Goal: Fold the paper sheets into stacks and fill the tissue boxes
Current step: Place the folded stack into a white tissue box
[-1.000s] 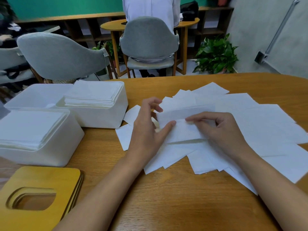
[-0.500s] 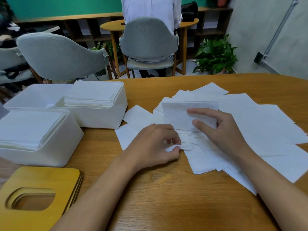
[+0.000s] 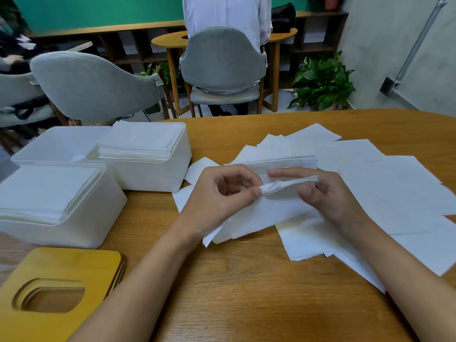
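We curl our left hand (image 3: 222,197) and right hand (image 3: 328,198) toward each other, both pinching one paper sheet (image 3: 288,184) between them.

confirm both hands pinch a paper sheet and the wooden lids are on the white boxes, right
No. The head view shows the wooden lids stacked on the table, beside the open white boxes, not on them. The left hand and right hand do both pinch a paper sheet.
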### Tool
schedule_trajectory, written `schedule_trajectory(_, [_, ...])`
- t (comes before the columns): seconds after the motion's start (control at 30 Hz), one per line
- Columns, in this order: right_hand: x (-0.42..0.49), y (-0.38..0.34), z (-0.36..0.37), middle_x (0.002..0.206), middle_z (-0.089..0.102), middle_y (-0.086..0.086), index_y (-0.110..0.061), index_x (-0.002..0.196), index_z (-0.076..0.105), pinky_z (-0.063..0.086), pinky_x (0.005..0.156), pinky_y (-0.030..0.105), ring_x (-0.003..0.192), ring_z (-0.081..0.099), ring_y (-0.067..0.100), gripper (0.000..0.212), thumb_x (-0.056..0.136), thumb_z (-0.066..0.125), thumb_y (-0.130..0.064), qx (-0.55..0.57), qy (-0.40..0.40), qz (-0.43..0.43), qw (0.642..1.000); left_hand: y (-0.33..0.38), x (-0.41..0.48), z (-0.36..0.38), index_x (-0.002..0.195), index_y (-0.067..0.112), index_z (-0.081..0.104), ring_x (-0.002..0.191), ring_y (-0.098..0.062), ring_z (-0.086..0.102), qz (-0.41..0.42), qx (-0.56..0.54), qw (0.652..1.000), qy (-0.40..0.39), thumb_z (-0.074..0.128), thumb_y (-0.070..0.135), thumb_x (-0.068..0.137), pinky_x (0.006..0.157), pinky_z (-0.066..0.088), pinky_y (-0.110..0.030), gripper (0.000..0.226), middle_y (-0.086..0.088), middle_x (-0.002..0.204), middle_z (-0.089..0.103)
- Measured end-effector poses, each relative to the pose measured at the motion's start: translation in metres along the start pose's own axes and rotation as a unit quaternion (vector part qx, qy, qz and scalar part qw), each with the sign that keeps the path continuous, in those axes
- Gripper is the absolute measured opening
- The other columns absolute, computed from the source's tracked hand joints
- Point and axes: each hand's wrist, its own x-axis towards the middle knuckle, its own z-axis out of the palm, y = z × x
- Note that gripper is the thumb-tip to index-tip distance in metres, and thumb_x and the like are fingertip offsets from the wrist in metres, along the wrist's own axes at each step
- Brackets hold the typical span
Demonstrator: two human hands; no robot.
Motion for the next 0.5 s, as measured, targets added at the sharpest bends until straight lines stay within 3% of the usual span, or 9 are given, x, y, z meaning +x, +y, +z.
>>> schedule_trajectory(0.07, [-0.002,-0.005,0.003,0.105,0.079,-0.010,-0.037,0.102,0.080,0.052,0.081,0.016,0.100,0.072,0.006,0.051,0.075,0.070,-0.079,0.008,0.010,0.000,1.000,-0.001,0.001,-0.003,0.086,0.009,0.075,0.071,-0.009,0.059,-0.010,-0.026,0.999,0.016,0.074,0.007,0.090,0.063,0.043,-0.018,0.005,0.002,0.075,0.068])
schedule_trajectory(0.13, [-0.002,-0.008,0.006,0.081,0.077,-0.009,-0.038,0.081,0.081,0.050,0.063,0.013,0.074,0.071,0.003,0.014,0.082,0.078,-0.052,0.006,0.044,0.010,0.999,-0.001,0.002,-0.001,0.090,0.007,0.077,0.074,-0.010,0.062,-0.026,-0.027,0.999,0.020,0.076,0.007,0.092,0.065,0.046,-0.019,0.002,-0.001,0.078,0.071])
schedule_trajectory(0.2, [-0.001,-0.005,0.007,0.067,0.073,-0.006,-0.029,0.067,0.078,0.047,0.053,0.014,0.061,0.068,0.005,0.016,0.083,0.080,-0.031,0.006,0.079,0.024,0.997,0.000,0.002,0.003,0.097,0.010,0.079,0.081,-0.006,0.069,-0.048,-0.010,0.998,0.026,0.077,0.012,0.093,0.071,0.049,-0.016,0.005,0.000,0.086,0.076])
schedule_trajectory(0.37, [0.003,0.000,-0.002,0.077,0.078,0.001,-0.012,0.081,0.078,0.054,0.055,0.023,0.067,0.074,0.014,0.020,0.086,0.081,-0.031,0.029,0.182,0.084,0.979,0.000,0.001,0.006,0.120,0.029,0.075,0.108,-0.008,0.070,-0.081,0.002,0.995,0.050,0.076,0.044,0.090,0.089,0.054,-0.020,0.034,0.007,0.111,0.075])
schedule_trajectory(0.5, [0.004,-0.001,-0.004,0.089,0.081,0.003,-0.012,0.091,0.080,0.061,0.070,0.039,0.081,0.078,0.023,0.022,0.085,0.082,-0.033,0.062,0.212,0.110,0.969,-0.006,0.004,0.006,0.119,0.039,0.073,0.111,-0.013,0.068,-0.093,0.023,0.989,0.115,0.083,0.034,0.089,0.092,0.060,-0.038,0.032,0.013,0.115,0.071])
